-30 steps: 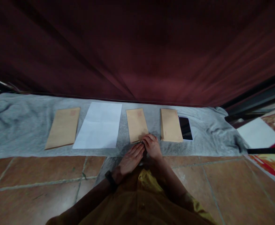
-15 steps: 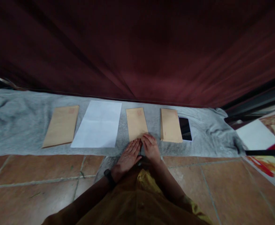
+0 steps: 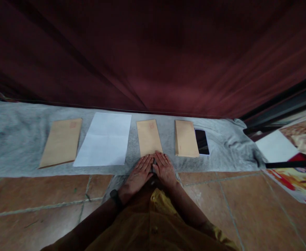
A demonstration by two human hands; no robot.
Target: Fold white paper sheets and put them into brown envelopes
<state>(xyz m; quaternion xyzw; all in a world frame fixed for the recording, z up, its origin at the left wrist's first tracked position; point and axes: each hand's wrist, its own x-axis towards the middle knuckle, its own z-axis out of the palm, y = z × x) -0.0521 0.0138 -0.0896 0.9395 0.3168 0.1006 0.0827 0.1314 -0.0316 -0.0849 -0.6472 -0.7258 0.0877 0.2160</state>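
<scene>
A single brown paper envelope lies on the grey cloth straight ahead of me, red print near its far end. My left hand rests flat on its near end, fingers stretched out. Beside it my right hand also lies flat with fingers extended over the same end. The hands nearly touch at the fingertips and cover the envelope's near edge. To the left is a stack of white paper sheets, with brown envelopes beyond it. A pile of brown envelopes sits to the right.
A dark-screened phone lies against the right pile. Behind the cloth hangs a dark red curtain. Tiled floor lies below the near edge. At far right are a dark bar and a colourful printed sheet.
My right hand has flattened, its fingers straightening over the envelope's near end. My left hand stays there. The whole view has shifted slightly, so things appear further left.
</scene>
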